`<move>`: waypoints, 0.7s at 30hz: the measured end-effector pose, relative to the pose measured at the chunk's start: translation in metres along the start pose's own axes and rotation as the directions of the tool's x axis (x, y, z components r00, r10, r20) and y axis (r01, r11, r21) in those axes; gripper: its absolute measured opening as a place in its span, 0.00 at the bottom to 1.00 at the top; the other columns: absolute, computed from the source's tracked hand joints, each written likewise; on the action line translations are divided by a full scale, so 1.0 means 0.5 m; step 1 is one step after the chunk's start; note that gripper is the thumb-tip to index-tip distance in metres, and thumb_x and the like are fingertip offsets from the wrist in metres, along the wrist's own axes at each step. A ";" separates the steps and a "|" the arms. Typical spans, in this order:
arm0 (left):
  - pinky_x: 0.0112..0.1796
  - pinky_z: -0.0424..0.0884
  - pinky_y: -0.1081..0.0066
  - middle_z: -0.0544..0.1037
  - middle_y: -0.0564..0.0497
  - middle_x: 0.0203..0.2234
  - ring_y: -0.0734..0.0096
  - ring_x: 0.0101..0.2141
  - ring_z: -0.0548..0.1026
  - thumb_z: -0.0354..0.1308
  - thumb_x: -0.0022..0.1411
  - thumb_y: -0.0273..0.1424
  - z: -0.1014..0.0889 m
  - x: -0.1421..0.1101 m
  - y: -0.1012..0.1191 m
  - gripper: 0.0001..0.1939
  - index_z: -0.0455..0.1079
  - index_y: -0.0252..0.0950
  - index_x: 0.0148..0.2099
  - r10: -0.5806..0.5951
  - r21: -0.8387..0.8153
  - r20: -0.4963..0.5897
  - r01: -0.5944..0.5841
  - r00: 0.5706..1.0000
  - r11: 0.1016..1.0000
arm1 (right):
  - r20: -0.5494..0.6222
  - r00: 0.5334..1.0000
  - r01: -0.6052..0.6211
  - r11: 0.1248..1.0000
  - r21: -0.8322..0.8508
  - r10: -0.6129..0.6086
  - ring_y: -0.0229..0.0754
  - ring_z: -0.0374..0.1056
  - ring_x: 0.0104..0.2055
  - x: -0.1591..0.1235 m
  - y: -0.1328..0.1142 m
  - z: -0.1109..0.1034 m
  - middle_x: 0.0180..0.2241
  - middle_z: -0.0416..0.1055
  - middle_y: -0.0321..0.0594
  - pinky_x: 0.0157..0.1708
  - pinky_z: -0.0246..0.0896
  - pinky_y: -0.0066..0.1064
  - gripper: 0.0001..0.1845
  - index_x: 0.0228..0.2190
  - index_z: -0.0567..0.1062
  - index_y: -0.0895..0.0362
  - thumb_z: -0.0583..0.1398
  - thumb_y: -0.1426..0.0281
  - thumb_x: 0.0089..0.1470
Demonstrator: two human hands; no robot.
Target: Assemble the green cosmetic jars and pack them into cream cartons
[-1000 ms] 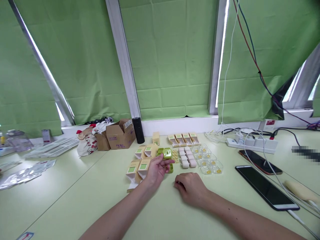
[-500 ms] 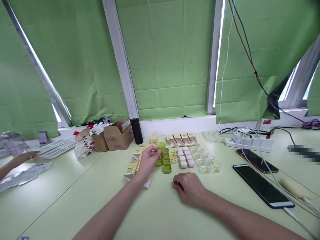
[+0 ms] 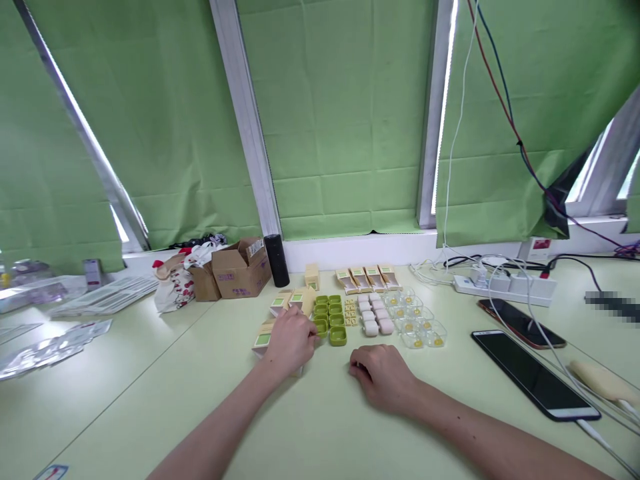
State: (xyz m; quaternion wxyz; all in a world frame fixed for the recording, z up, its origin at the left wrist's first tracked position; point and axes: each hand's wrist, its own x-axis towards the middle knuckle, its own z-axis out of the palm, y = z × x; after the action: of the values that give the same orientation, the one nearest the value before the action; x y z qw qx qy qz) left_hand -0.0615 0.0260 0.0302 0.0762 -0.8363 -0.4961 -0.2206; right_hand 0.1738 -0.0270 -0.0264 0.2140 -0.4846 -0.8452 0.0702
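Observation:
My left hand (image 3: 293, 340) is palm down with bent fingers over several cream cartons with green labels (image 3: 263, 339). Its thumb side reaches the nearest left one of the green square dishes (image 3: 338, 335), which stand in two columns; its fingertips are hidden. On the table in front of the dishes rests my right hand (image 3: 383, 375), loosely curled, with nothing visible in it. Small yellow square pieces (image 3: 351, 313) lie right of the dishes. Beyond them are white and pale pink rounded blocks (image 3: 371, 328), then clear cups with yellow centres (image 3: 413, 340).
Cream cartons (image 3: 367, 279) line up behind the blocks, with another carton (image 3: 313, 276) to their left. A black cylinder (image 3: 277, 260) and a cardboard box (image 3: 243, 270) stand by the wall. Two phones (image 3: 534, 375), a power strip (image 3: 505, 288) and cables lie to the right.
My left hand has lowered and no longer holds up the green square dish. The right hand keeps its place. The other person's hand at the far left has left the view.

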 end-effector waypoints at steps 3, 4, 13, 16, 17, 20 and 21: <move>0.43 0.64 0.55 0.74 0.44 0.18 0.47 0.37 0.73 0.64 0.55 0.26 0.001 -0.002 0.004 0.16 0.72 0.44 0.17 -0.002 -0.012 0.035 0.003 0.999 1.000 | -0.005 1.000 0.002 1.000 0.004 -0.002 0.41 0.73 0.34 0.001 -0.001 -0.002 0.36 0.81 0.37 0.31 0.47 0.31 0.09 0.36 0.79 0.53 0.58 0.73 0.62; 0.43 0.64 0.55 0.73 0.45 0.18 0.47 0.37 0.73 0.64 0.54 0.25 0.001 -0.003 0.006 0.17 0.71 0.44 0.17 -0.005 -0.013 0.051 0.005 0.999 1.000 | -0.005 1.000 0.004 1.000 0.004 -0.004 0.41 0.74 0.34 0.001 -0.001 -0.003 0.36 0.81 0.37 0.31 0.47 0.31 0.09 0.37 0.79 0.53 0.58 0.73 0.62; 0.43 0.65 0.54 0.75 0.43 0.19 0.45 0.39 0.74 0.63 0.55 0.25 0.024 -0.006 0.006 0.16 0.72 0.44 0.18 -0.005 0.039 0.100 0.002 0.995 0.999 | 0.038 0.999 0.019 0.997 -0.079 -0.016 0.44 0.74 0.37 0.006 -0.011 -0.008 0.39 0.79 0.38 0.29 0.43 0.33 0.12 0.49 0.75 0.50 0.58 0.69 0.64; 0.44 0.65 0.55 0.76 0.42 0.21 0.45 0.41 0.75 0.62 0.56 0.25 0.023 -0.005 0.008 0.15 0.72 0.43 0.18 -0.037 0.069 0.130 0.028 0.991 0.997 | 0.073 0.997 0.013 0.995 -0.095 -0.006 0.45 0.73 0.37 0.009 -0.016 -0.011 0.40 0.79 0.39 0.29 0.41 0.33 0.13 0.50 0.73 0.51 0.57 0.68 0.65; 0.43 0.65 0.55 0.77 0.42 0.22 0.46 0.41 0.75 0.62 0.56 0.25 0.021 -0.005 0.009 0.15 0.72 0.42 0.19 -0.052 0.084 0.146 0.040 0.988 0.996 | 0.086 0.996 0.011 0.995 -0.098 -0.003 0.45 0.73 0.37 0.010 -0.017 -0.012 0.40 0.78 0.40 0.29 0.41 0.34 0.12 0.50 0.73 0.51 0.57 0.67 0.65; 0.43 0.64 0.56 0.79 0.42 0.25 0.48 0.43 0.75 0.61 0.58 0.25 0.016 -0.003 0.014 0.13 0.74 0.40 0.22 -0.080 0.146 0.196 0.052 0.977 0.988 | 0.109 0.994 0.011 0.994 -0.104 0.001 0.45 0.73 0.37 0.013 -0.019 -0.015 0.41 0.78 0.40 0.29 0.39 0.34 0.11 0.48 0.72 0.52 0.56 0.66 0.65; 0.43 0.64 0.57 0.80 0.42 0.26 0.48 0.43 0.74 0.60 0.58 0.25 0.015 -0.003 0.015 0.12 0.75 0.40 0.23 -0.083 0.164 0.207 0.049 0.975 0.985 | 0.111 0.994 0.010 0.994 -0.107 0.002 0.45 0.73 0.37 0.014 -0.020 -0.016 0.41 0.78 0.40 0.29 0.38 0.34 0.10 0.47 0.72 0.52 0.55 0.66 0.65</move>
State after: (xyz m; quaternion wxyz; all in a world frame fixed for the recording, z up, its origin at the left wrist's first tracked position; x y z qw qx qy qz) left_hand -0.0533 0.0236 0.0235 0.0813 -0.8294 -0.5450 -0.0922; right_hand 0.1663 -0.0268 -0.0141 0.1405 -0.4888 -0.8595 0.0512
